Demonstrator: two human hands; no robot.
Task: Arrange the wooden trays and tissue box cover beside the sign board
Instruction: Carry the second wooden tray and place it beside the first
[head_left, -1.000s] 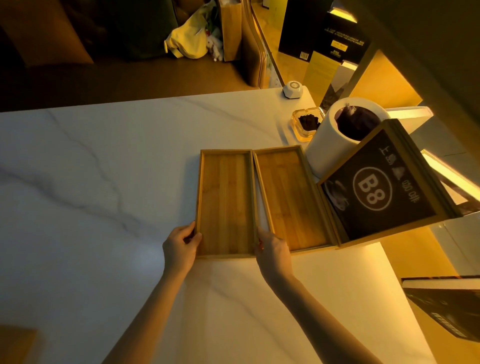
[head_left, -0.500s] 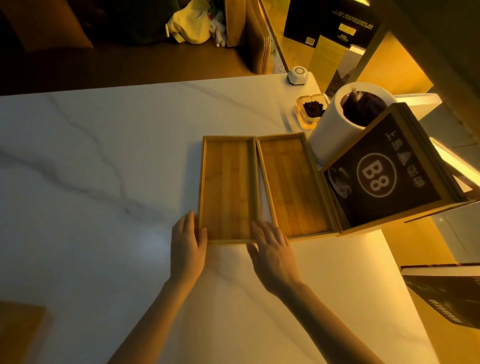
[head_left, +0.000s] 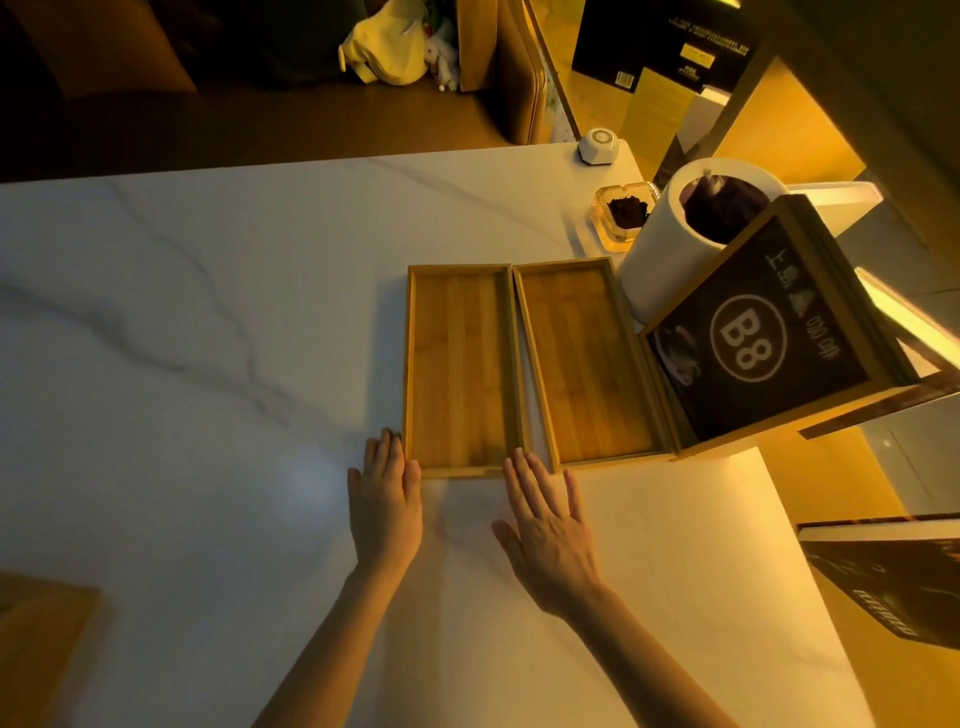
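Observation:
Two long wooden trays lie side by side on the white marble table (head_left: 208, 364): the left tray (head_left: 460, 369) and the right tray (head_left: 587, 364), whose right edge meets the dark "B8" sign board (head_left: 753, 338) in its wooden frame. My left hand (head_left: 385, 499) lies flat on the table at the left tray's near left corner, fingertips just touching it. At the near end of the gap between the trays, my right hand (head_left: 550, 525) rests flat with its fingers spread. Both hands hold nothing. A wooden object (head_left: 36, 649), cut off at the bottom left, may be the tissue box cover.
Behind the sign board stands a white cylindrical bin (head_left: 670, 244) with a dark liner. A glass ashtray (head_left: 621, 213) and a small white device (head_left: 598, 145) sit at the far right corner. A dark box (head_left: 893, 577) lies beyond the table's right edge.
Both hands have let go of the left tray's near end and drawn back toward me, now lying flat and open on the table. The left tray sits closer alongside the right one.

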